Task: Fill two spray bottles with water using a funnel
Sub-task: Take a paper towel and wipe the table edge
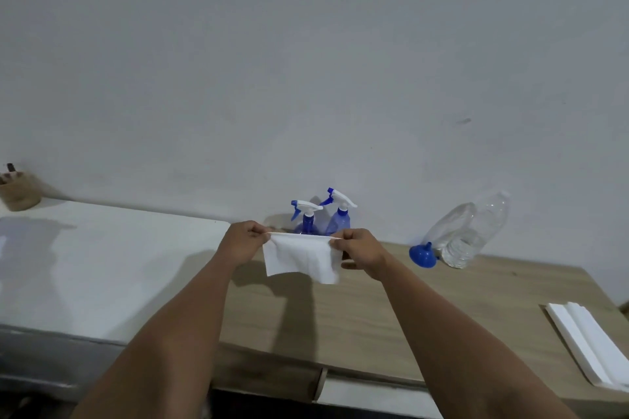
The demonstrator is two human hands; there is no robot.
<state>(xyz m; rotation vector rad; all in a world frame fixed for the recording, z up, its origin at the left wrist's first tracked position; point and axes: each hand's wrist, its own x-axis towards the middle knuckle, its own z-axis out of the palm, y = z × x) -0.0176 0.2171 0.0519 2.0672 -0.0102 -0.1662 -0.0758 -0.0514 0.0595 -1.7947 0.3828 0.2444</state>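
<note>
You pinch a white tissue [301, 257] by its top corners, left hand [244, 239] and right hand [360, 248] each closed on one, holding it stretched above the wooden table [374, 316]. The two spray bottles [323, 218] stand capped behind it by the wall; the blue funnel [423, 254] lies beside the clear water bottle [468, 231]. Filling looks finished, though the levels are hard to read. Next, probably wipe up any drips.

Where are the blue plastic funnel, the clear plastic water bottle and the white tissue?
blue plastic funnel [423, 254]: head view, on its cone.
clear plastic water bottle [466, 231]: head view, mid-body.
white tissue [301, 257]: head view, sheet's middle.
</note>
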